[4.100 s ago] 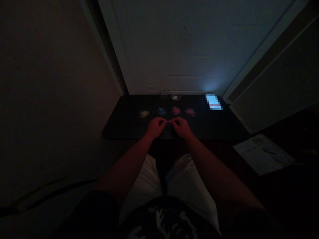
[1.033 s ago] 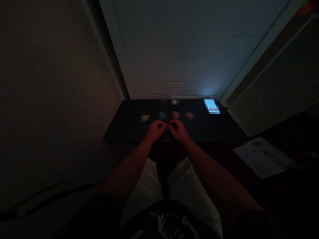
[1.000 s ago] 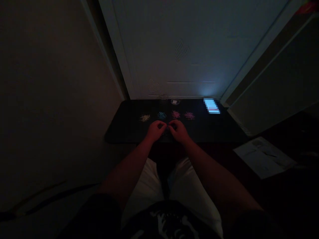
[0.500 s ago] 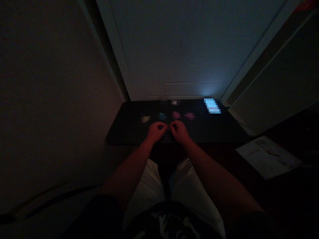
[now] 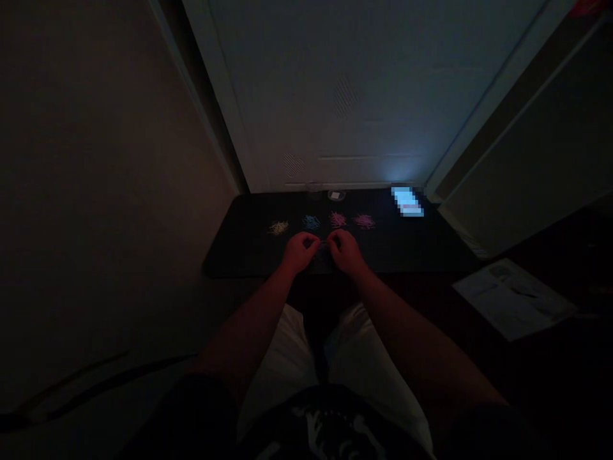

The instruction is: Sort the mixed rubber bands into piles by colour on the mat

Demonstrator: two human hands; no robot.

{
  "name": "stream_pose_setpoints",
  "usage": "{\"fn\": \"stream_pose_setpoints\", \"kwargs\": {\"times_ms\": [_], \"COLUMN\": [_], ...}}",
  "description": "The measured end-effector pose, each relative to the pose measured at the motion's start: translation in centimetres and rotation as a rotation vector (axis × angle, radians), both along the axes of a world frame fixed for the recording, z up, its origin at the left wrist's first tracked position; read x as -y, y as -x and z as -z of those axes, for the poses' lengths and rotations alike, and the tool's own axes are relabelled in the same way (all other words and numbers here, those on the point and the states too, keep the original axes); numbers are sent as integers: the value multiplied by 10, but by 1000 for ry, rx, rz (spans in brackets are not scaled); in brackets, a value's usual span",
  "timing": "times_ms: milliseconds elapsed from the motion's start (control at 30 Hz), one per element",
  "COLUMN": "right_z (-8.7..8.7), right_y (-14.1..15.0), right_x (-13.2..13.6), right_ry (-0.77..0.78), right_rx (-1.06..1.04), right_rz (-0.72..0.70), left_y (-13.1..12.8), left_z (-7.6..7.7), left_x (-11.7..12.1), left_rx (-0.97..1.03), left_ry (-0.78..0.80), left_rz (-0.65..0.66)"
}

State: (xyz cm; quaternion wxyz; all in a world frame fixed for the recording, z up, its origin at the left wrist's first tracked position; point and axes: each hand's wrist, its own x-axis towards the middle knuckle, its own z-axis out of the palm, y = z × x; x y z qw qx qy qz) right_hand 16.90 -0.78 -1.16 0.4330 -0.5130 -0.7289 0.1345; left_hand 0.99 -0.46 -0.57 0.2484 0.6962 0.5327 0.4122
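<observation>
The room is very dark. My left hand (image 5: 299,250) and my right hand (image 5: 345,249) rest close together on a black mat (image 5: 239,249), fingers curled in a pinch around something small between them that I cannot make out. Just beyond my hands lie small heaps of thin loops in a row: a yellow heap (image 5: 278,227), a blue heap (image 5: 311,222), a pink heap (image 5: 338,220) and a magenta heap (image 5: 364,222).
A lit phone (image 5: 407,202) glows at the mat's far right corner. A small round dish (image 5: 336,195) sits at the mat's far edge against a white door (image 5: 364,89). Papers (image 5: 514,297) lie on the floor to the right.
My hands stay pinched together in the same spot; only the view has shifted slightly.
</observation>
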Motion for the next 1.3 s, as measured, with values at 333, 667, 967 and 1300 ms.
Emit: {"fn": "stream_pose_setpoints", "kwargs": {"times_ms": [333, 667, 967, 1300], "right_z": [-2, 1, 0, 0], "right_y": [-1, -1, 0, -1], "right_x": [2, -1, 1, 0], "right_ry": [1, -8, 0, -19], "right_rx": [-46, -48, -26, 13], "right_rz": [-24, -24, -7, -8], "left_y": [1, 1, 1, 0], "left_z": [3, 0, 1, -1], "left_x": [-1, 0, 0, 1], "left_rx": [52, 54, 59, 18], "left_ry": [22, 14, 5, -6], "left_rz": [-14, 18, 39, 16]}}
